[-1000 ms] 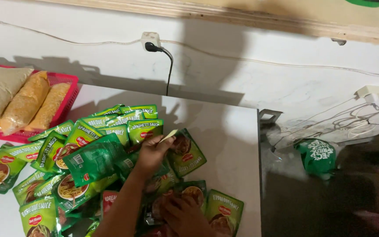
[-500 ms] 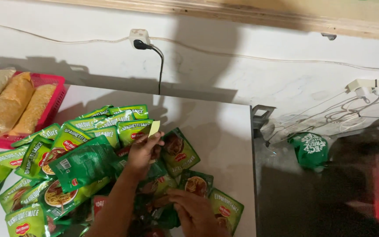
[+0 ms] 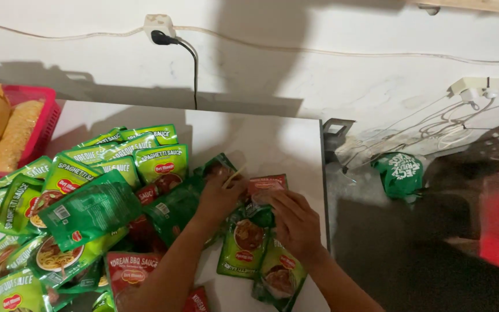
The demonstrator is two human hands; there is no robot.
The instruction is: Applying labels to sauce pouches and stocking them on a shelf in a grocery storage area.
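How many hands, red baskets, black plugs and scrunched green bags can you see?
Bare hands: 2, the left hand and the right hand
Red plastic basket: 1
Black plug in the white wall socket: 1
Crumpled green plastic bag: 1
Total: 5

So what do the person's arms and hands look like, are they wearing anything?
Both arms are bare: no sleeves show on either forearm. The left hand and the right hand wear no gloves, and no rings, watch or bracelet can be seen. The fingers are uncovered too. The picture is a bit blurry, so tiny details can't be told.
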